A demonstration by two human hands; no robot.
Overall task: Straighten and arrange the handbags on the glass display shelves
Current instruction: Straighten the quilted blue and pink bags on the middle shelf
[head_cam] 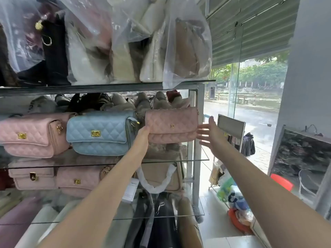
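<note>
**A:** What's sitting on the rack?

**B:** The middle glass shelf [197, 159] is carrying a light pink bag [32, 135] and a blue bag [100, 133], side by side at the front. The dusty pink bag [172, 120] is hanging at the right end, just beside the blue one. It's upright, roughly level and clear above the glass.

**A:** Grip?

**B:** The left hand [143, 134] is clamping its lower left corner, fingers curled round the edge. The right hand [208, 133] is hovering at the bag's right side, fingers spread, gripping nothing. I can't tell if the fingertips are touching it.

**A:** How's it handling?

**B:** I'm judging it light, probably empty, since one corner grip is carrying it with no sag. The quilted skin is looking soft and slightly slick, the body semi-stiff. I'm suggesting taking both short ends, palms inward, and avoiding the flap and the small gold clasp [172, 126]. With glass below, a gentle set-down is looking wise.
</note>
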